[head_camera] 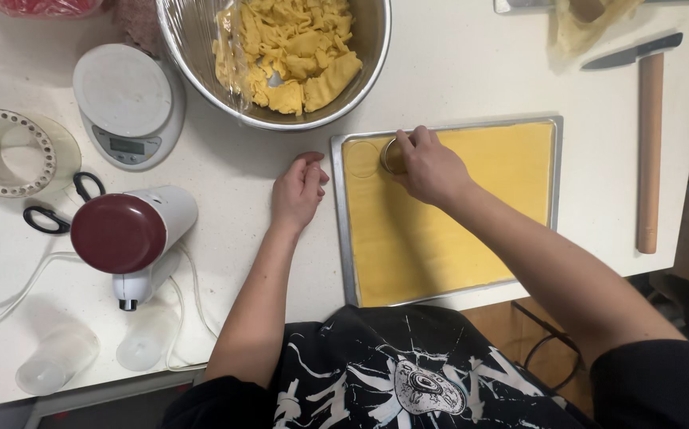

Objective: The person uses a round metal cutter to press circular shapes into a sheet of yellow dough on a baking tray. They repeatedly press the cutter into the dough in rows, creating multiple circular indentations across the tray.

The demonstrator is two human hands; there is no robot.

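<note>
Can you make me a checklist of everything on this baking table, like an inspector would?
Surface: white table.
Job's things: tray lined with yellow dough sheet; round cutter pressed into it, one circle mark beside.
Clutter: bowl of dough scraps, scale, mixer, scissors, rolling pin, knife.
Grippers: right hand grips cutter; left hand rests on table.
Cables: white cord by mixer.
Surroundings: wooden floor.
</note>
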